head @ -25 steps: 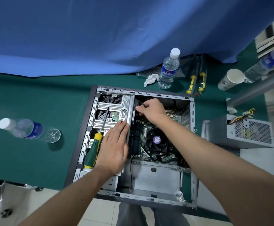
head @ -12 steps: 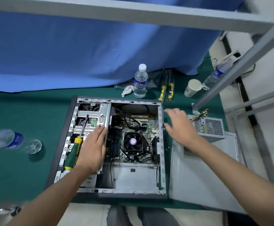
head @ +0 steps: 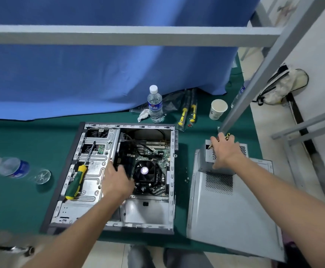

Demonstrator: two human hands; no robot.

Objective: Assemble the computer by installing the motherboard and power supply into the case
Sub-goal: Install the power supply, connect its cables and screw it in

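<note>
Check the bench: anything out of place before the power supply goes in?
Yes. A screwdriver lies loose on the drive cage inside the case, and a water bottle lies tipped beside it.

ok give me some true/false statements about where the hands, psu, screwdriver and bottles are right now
1. The right hand rests on the power supply. True.
2. The power supply already sits inside the case. False: it lies outside, on the side panel to the right of the case.
3. The green and yellow screwdriver lies on the drive cage inside the case. True.
4. The left hand holds the screwdriver. False: it is over the case interior beside the CPU fan, and the screwdriver lies apart from it.
5. The water bottle behind the case stands upright. True.
</note>
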